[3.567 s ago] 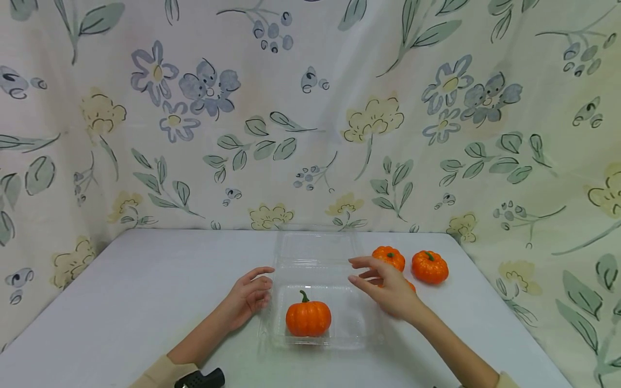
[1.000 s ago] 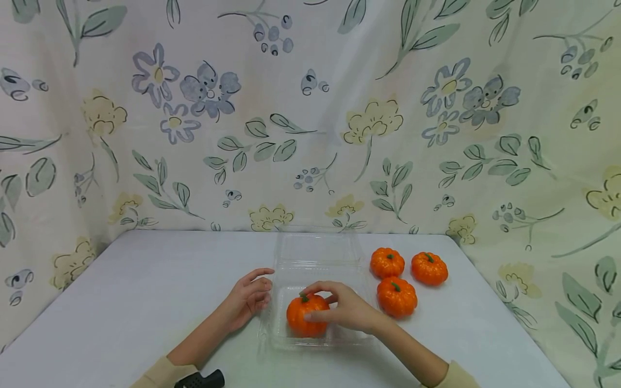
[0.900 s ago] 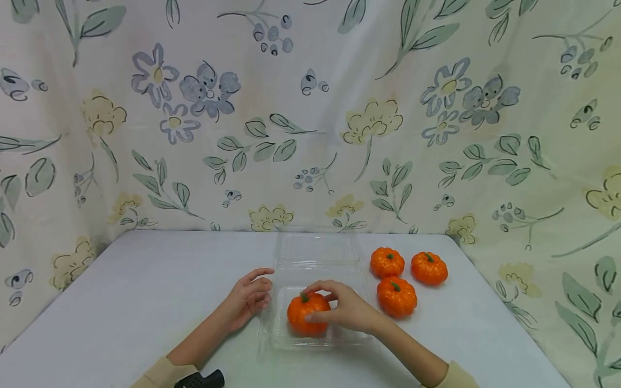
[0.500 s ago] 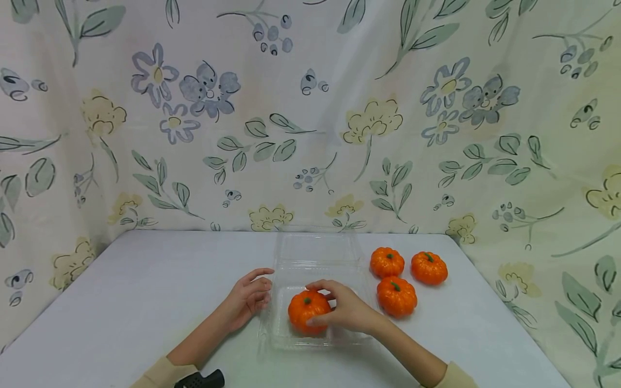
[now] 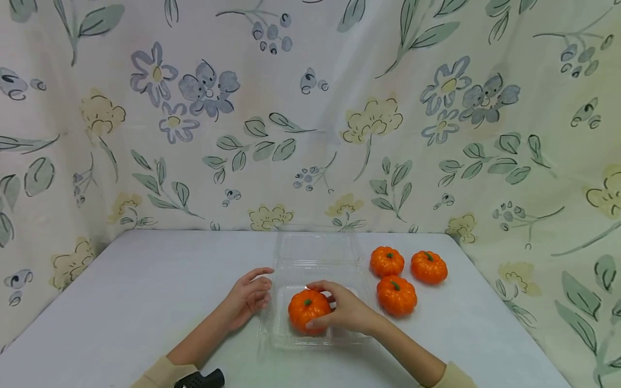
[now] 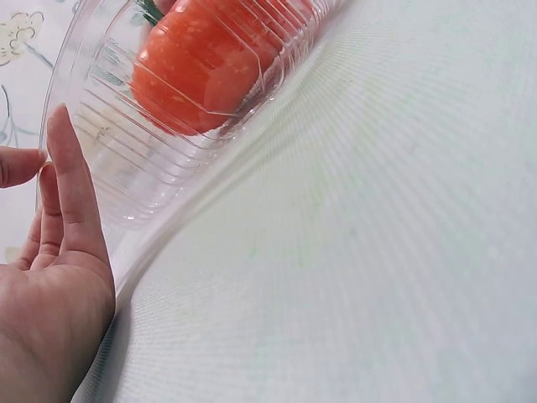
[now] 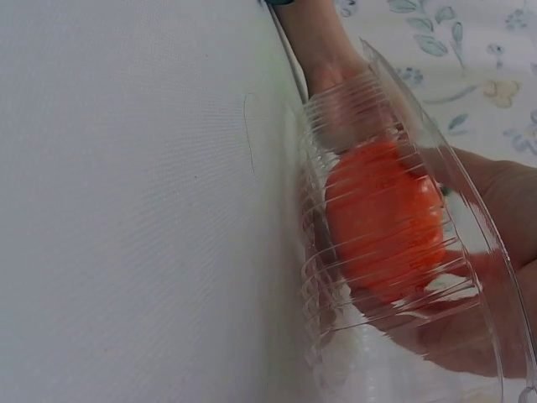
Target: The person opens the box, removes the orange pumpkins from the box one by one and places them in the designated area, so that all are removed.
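An orange toy pumpkin (image 5: pixel 308 311) with a green stem sits in the left part of a clear plastic clamshell box (image 5: pixel 346 340). My right hand (image 5: pixel 346 307) grips this pumpkin from its right side, thumb at the front and fingers behind. Through the box's ribbed wall, the right wrist view also shows the pumpkin (image 7: pixel 382 222) between thumb and fingers. Beside the box's left wall is my left hand (image 5: pixel 248 299), its fingers loosely extended and touching the edge. In the left wrist view, fingers of the left hand (image 6: pixel 63 260) lie along the outside of the wall.
Three more orange pumpkins stand on the white table right of the box: one nearer (image 5: pixel 397 296), one behind it (image 5: pixel 387 262) and one farther right (image 5: pixel 429 267). The box's lid (image 5: pixel 317 248) lies open toward the back. A floral curtain (image 5: pixel 310 134) hangs behind the table.
My right hand has come left from near the loose pumpkins and taken hold of the one in the box. That pumpkin has tilted, its stem now facing the head camera more. The left hand stays put.
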Tool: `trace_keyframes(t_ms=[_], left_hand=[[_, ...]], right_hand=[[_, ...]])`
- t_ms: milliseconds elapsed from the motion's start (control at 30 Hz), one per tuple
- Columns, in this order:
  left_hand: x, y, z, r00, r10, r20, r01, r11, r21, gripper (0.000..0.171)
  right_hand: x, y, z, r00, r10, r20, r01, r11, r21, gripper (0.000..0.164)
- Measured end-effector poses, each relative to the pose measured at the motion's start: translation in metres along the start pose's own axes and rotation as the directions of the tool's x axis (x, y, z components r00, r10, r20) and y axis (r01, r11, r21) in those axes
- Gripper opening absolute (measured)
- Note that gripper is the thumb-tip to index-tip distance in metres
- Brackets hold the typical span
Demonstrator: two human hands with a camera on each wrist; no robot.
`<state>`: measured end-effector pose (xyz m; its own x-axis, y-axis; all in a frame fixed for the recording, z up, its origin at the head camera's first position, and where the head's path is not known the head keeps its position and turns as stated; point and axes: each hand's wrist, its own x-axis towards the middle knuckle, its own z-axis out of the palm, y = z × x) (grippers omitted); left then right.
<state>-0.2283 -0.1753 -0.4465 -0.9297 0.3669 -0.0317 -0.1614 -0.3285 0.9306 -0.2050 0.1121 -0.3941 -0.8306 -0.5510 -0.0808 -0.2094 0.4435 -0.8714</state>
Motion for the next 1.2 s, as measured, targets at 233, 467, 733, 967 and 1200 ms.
trace_keyframes(t_ms=[233,467,733,967,1200], left_hand=[[0.000,0.000,-0.001,1.000,0.001,0.007,-0.001,1.000,0.000,0.023],[0.000,0.000,-0.001,1.000,-0.001,-0.007,0.001,1.000,-0.001,0.022],[0.000,0.000,-0.001,1.000,0.001,0.006,-0.001,1.000,-0.014,0.023],[0.000,0.000,-0.001,1.000,0.002,0.010,-0.002,1.000,-0.017,0.024],[-0.001,0.000,-0.002,1.000,-0.002,0.013,0.002,1.000,0.004,0.025]], right_hand=[[0.000,0.000,-0.001,1.000,-0.002,-0.006,0.002,1.000,0.001,0.068],[-0.003,-0.002,-0.003,1.000,-0.004,-0.013,0.004,1.000,0.002,0.069],[-0.008,-0.004,-0.006,0.999,-0.012,-0.040,0.013,1.000,0.019,0.070],[-0.015,-0.008,-0.011,0.998,0.008,-0.057,-0.005,0.999,0.038,0.071],[-0.020,-0.010,-0.017,0.997,-0.033,-0.064,0.036,0.999,0.037,0.071]])
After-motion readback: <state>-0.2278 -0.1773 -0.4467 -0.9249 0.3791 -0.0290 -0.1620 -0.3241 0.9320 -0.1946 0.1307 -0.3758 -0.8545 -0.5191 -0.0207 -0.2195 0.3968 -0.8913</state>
